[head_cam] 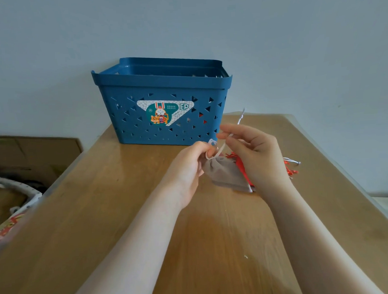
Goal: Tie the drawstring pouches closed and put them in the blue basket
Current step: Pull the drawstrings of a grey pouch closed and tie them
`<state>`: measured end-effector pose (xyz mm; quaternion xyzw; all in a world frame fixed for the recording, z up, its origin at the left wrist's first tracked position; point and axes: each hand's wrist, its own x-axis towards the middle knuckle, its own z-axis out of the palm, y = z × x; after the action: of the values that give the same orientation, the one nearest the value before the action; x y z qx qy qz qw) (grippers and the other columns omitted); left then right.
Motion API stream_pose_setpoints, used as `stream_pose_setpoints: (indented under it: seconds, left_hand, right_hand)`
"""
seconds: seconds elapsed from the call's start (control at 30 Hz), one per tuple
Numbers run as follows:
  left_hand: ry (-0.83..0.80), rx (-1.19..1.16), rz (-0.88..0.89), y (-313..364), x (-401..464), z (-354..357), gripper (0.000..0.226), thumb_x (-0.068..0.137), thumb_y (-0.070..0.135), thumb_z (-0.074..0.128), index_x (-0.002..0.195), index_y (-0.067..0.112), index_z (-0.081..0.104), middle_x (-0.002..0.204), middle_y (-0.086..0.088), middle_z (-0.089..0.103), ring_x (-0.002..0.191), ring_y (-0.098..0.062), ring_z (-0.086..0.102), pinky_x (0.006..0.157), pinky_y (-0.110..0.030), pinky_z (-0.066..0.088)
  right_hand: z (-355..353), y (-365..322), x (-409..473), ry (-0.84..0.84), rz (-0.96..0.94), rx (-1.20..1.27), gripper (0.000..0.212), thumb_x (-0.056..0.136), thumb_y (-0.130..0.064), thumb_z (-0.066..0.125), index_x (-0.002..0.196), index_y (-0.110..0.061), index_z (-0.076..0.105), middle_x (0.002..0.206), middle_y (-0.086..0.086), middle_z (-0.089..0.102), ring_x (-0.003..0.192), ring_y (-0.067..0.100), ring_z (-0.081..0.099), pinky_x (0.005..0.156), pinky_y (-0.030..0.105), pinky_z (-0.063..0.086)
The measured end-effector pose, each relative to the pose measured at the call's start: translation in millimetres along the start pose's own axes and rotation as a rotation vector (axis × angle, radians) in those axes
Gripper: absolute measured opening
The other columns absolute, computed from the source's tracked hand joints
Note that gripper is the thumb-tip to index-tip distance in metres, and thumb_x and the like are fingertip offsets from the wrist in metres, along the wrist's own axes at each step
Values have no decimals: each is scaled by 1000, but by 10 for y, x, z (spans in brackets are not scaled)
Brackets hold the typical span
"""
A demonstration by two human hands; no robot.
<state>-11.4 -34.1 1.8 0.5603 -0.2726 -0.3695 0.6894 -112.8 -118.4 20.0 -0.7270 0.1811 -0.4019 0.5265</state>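
Left hand: your left hand (195, 163) is curled at the gathered neck of the grey pouch (228, 175), thumb and fingers pinching the top where the cord loops out.
Right hand: your right hand (253, 154) is half open, fingers spread and loosely bent, with the pale drawstring (229, 136) pinched between thumb and forefinger; the cord's free end rises past your fingertips toward the basket.
Grey pouch: it hangs between your two hands, tilted, its mouth drawn together under your left thumb and its bottom corner pointing down toward your right wrist (whether it touches the tabletop I cannot tell).
Red pouches: a few red pouches (289, 168) lie on the tabletop under and just beyond your right hand, mostly hidden by it; red fringe and a white cord end poke out on the far right side of your palm.
Blue basket: the blue basket (164, 103) stands upright just beyond both hands, nearer your left, at the far edge of the tabletop against the wall.
Basket contents: through the triangular holes on the side nearest your right hand you can see a bit of red inside (what it is cannot be told); the rest of the interior is out of sight from this angle.
Basket label: a sticker (165, 112) with a cartoon figure and the letters "EP" faces you.
Tabletop: the wooden tabletop (102, 217) carries everything.
Off to your left: cardboard (33, 151) leans below the tabletop's edge.
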Motion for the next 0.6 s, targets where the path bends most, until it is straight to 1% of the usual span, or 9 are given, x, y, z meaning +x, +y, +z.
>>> stream_pose_setpoints:
  seconds: [0.07,0.13,0.2,0.27,0.33,0.4,0.5,0.53,0.6]
  left_hand:
    - [-58,140,13,27,-35,17,18,71,29,49,59,17,42,83,-6,47,84,-19,41,81,-36,30]
    - [-107,286,8,35,-68,34,19,71,33,46,69,15,49,80,-5,49,81,-17,43,78,-37,31]
    - [-152,338,39,23,-78,35,20,76,29,42,59,18,43,66,1,46,69,-13,41,73,-37,28]
    - [-186,334,72,36,-92,36,28,80,22,39,52,21,34,54,11,42,57,-7,37,68,-33,25]
    - [-204,334,76,53,-95,33,27,77,25,40,50,23,36,53,13,42,58,-8,37,70,-34,26]
    - [-211,345,65,55,-91,21,29,78,33,43,51,24,48,58,12,50,65,-10,46,78,-36,32]
    - [-219,401,57,32,-78,-17,27,82,38,47,72,24,68,77,2,66,87,-13,61,96,-38,39]
    - [-211,424,53,36,-79,-30,29,81,38,47,72,21,68,79,-5,66,89,-17,61,97,-38,39]
    - [-179,475,52,42,-77,-52,29,77,37,45,56,20,56,71,-7,56,78,-18,54,87,-36,37]
  right_hand:
    - [13,11,-17,-55,20,31,27,91,-1,54,100,-21,69,91,-9,73,66,-3,61,60,23,50]
    - [24,35,-20,-100,49,45,27,91,0,54,97,-22,70,92,-6,74,73,7,65,66,34,54]
    - [33,52,-19,-118,41,39,26,89,3,54,99,-16,69,88,-7,72,68,1,64,63,20,52]
    - [39,60,-16,-132,26,48,26,89,5,54,99,-15,68,85,-10,72,73,-2,66,67,11,49]
    - [35,73,-16,-148,-2,0,25,88,3,55,97,-16,69,87,-8,72,79,0,67,72,13,50]
    - [28,81,-5,-167,-78,-142,23,88,0,57,95,-17,70,87,-8,72,81,2,68,76,15,51]
    - [39,92,-2,-187,-122,-259,21,88,-3,58,94,-20,68,85,-11,70,82,3,67,80,17,52]
    - [44,103,1,-177,-119,-270,21,88,-3,58,96,-21,68,84,-11,69,80,1,66,80,17,52]
    - [64,117,4,-123,-99,-279,28,86,-2,60,106,-21,64,80,-13,66,70,-2,63,74,18,52]
